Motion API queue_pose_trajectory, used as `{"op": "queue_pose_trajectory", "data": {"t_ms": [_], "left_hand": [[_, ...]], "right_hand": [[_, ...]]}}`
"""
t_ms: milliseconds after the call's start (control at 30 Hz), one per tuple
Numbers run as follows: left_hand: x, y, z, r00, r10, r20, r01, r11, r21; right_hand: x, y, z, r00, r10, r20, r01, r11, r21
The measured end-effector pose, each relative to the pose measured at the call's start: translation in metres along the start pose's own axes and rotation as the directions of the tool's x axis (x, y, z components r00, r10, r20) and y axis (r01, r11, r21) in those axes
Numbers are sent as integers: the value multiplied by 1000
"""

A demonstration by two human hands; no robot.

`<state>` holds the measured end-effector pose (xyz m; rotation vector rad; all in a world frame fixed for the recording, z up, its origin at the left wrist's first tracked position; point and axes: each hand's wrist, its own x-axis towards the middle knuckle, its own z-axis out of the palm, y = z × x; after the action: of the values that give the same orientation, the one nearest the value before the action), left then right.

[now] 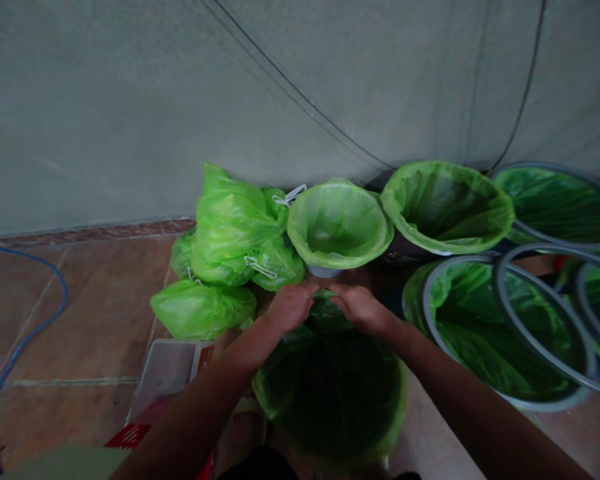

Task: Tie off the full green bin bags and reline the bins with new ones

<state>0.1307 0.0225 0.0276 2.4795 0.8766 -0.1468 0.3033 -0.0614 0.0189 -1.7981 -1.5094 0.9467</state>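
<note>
Right in front of me stands a bin lined with a green bin bag (397, 407), its mouth facing up and its inside dark. My left hand (293, 307) is closed on the far edge of this bag, left of the middle. Close beside it, my right hand (361, 309) grips the same edge, with a short stretch of green film between the two. The thumbs and fingertips are partly hidden by the plastic. Just beyond the hands is a smaller bin with a pale green liner (340, 230) folded over its rim.
Tied green bags (235, 227) are heaped by the wall, left of the bins. Further right stand a lined dark bin (447, 207) and several bins with grey rings (433, 320). A clear plastic box (167, 367) lies front left. A blue cable (17, 353) crosses the tiles.
</note>
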Motion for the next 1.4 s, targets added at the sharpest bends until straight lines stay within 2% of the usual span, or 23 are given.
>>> {"op": "queue_pose_trajectory", "data": {"t_ms": [67,100,167,233,300,367,467,567,667,800,933,1100,1167,1233,1333,1400], "left_hand": [[2,-1,-6,999,-2,-37,1,1000,-29],[3,-2,-10,998,-7,-65,3,999,-47],[1,-6,-22,993,-29,-117,20,997,-75],[-4,-13,-36,986,-69,-150,55,994,-97],[-12,-21,-49,976,-121,-182,96,986,-137],[-18,-26,-59,957,-172,-233,126,971,-201],[-17,-22,-67,918,-230,-324,125,941,-314],[-1,-8,-62,913,-220,-343,91,930,-355],[19,5,-47,954,-145,-263,73,962,-264],[28,4,-26,991,-52,-127,37,992,-121],[20,-9,-15,991,6,-137,-21,994,-108],[8,-16,-12,990,9,-142,-3,999,42],[3,-16,-15,985,-14,-173,26,997,70],[-2,-20,-19,972,-61,-227,74,996,52],[-12,-30,-26,938,-214,-274,205,977,-61],[-16,-38,-30,913,-317,-257,286,946,-153]], "right_hand": [[-3,-1,-5,995,0,100,15,988,-152],[-6,0,-7,995,34,98,-13,979,-205],[-17,1,-8,988,156,-11,-153,955,-255],[-36,2,-3,951,282,-129,-308,914,-266],[-60,3,5,900,372,-226,-417,887,-199],[-84,3,13,864,420,-277,-464,878,-115],[-99,-3,12,847,387,-365,-449,888,-100],[-80,-14,-5,867,209,-452,-309,938,-158],[-39,-23,-18,919,52,-390,-132,975,-181],[0,-18,-11,988,12,-151,-43,979,-201],[2,4,2,1000,11,28,-6,981,-195],[-3,18,-3,990,62,126,-27,966,-258],[-4,16,-5,988,99,122,-60,954,-293],[-11,13,-2,982,175,70,-145,936,-320],[-33,8,13,941,322,-101,-338,897,-285],[-55,5,27,895,385,-224,-425,889,-171]]}}
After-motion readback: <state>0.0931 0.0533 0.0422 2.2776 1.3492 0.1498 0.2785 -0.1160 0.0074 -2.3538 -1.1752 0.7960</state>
